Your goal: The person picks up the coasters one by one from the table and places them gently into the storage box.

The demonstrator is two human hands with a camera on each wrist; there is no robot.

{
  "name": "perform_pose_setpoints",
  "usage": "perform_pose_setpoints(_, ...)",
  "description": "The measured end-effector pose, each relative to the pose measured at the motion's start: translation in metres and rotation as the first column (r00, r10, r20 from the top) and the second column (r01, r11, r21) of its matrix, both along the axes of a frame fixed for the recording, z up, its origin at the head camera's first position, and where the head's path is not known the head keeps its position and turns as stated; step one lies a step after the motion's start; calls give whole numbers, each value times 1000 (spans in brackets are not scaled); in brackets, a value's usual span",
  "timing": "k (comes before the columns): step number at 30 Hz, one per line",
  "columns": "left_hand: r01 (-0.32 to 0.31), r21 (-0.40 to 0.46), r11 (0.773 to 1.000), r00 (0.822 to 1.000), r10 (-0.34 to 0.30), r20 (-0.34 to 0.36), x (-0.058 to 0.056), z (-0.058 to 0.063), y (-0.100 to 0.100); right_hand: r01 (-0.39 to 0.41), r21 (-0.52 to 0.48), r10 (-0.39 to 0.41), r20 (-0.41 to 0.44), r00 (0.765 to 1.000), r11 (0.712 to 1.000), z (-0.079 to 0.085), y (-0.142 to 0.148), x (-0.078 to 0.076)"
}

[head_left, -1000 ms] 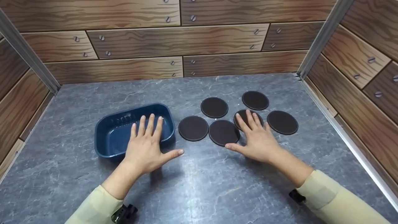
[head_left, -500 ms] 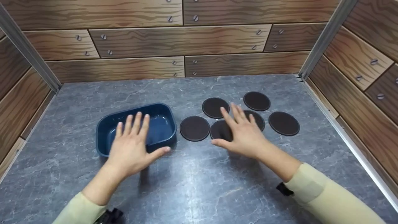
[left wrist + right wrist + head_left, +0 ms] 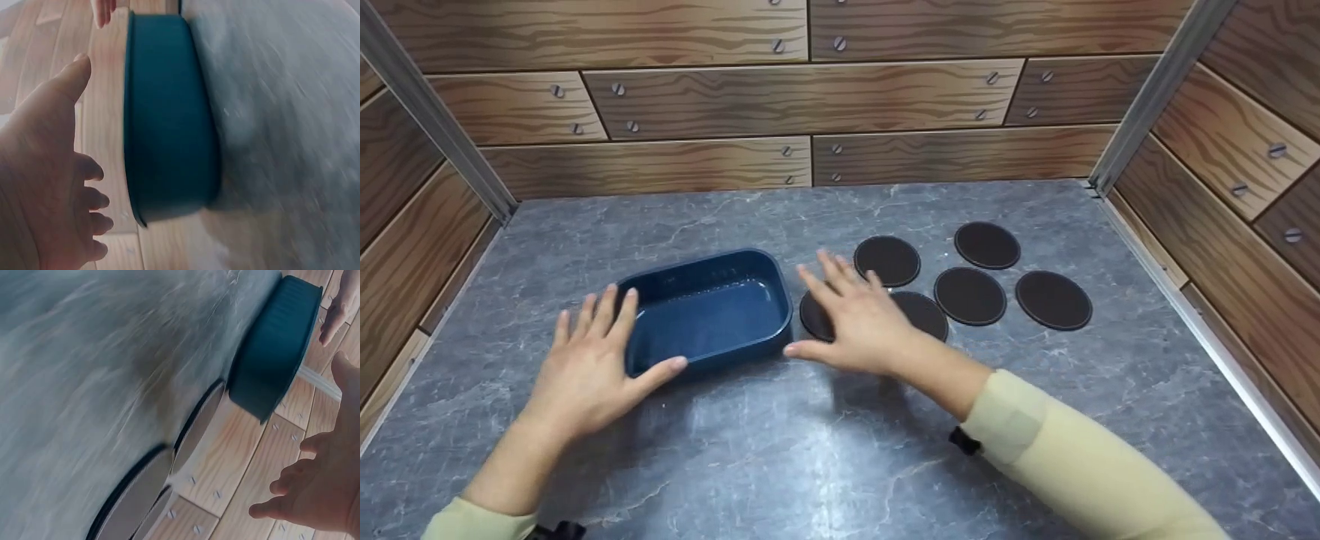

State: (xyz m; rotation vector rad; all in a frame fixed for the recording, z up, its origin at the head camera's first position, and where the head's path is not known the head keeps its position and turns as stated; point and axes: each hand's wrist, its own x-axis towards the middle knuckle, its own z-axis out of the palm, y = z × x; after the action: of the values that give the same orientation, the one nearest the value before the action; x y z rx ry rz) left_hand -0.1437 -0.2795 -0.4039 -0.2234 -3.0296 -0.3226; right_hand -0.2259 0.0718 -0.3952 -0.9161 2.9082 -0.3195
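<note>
A dark blue rectangular tub [image 3: 712,319] with rounded corners stands on the table, left of the middle. My left hand [image 3: 585,367] is spread at its left end, fingers straight, holding nothing; in the left wrist view the same hand [image 3: 45,169] is apart from the tub's side [image 3: 169,118]. Over the round dark coasters, my right hand [image 3: 862,322] hovers with spread fingers and grips nothing. It partly hides the leftmost coaster [image 3: 815,315] and the coaster beside it [image 3: 922,315]. In the right wrist view, the tub [image 3: 275,349] lies beyond the coasters.
Further coasters lie flat to the right: one at the back [image 3: 987,244], one in the middle [image 3: 970,296], one at far right [image 3: 1054,300], and one behind my right hand [image 3: 887,259]. Wood-patterned walls [image 3: 802,97] enclose the grey marbled table [image 3: 825,465] at the back and sides.
Both hands have moved left: the left from over the tub to its left end, the right from the middle coasters to the leftmost ones. Tub and coasters stay in place.
</note>
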Motion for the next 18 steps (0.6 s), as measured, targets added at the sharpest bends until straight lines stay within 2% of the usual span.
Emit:
perform_pose_setpoints(6,-33,15,999,998,32,50,-3,-10,-20,-57,14,56,26,998,998,-8,-22,-7)
perform_pose_setpoints(11,-45,35,998,994,41,104,-8,-16,-27,-89,10,88,75,993,996,-16,-30,-9)
perform_pose_setpoints(18,-27,53,998,990,20,140,-11,-15,-29,-109,-37,113,110,987,993,-21,-31,-6)
